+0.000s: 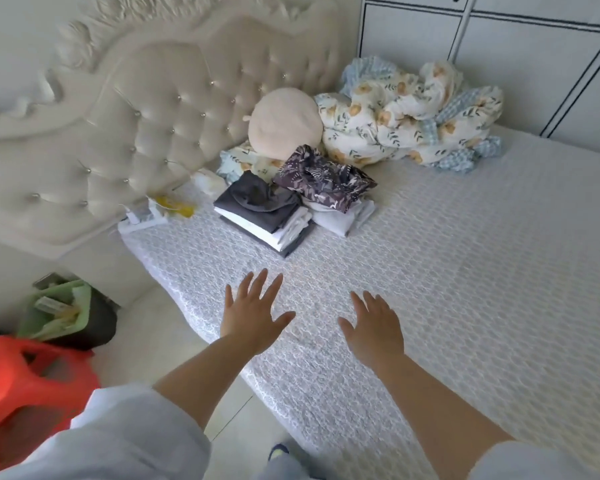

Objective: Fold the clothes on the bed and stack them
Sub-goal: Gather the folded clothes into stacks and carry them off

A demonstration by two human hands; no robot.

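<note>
Neither grip holds anything: left hand [252, 315] and right hand [374, 330] hover spread, palms down, over the bed [465, 271]. Folded clothes [267, 211] sit stacked near the headboard [146, 126].

We find no text, label, brand, number or sign that we can read anywhere in this view. The small pale packets in the green bin [58, 311] at about eight o'clock may carry printing, but it is too blurred for us to make out. The yellow and white wrapper [172, 203] by the headboard at about eleven o'clock shows us no legible marks either.
</note>
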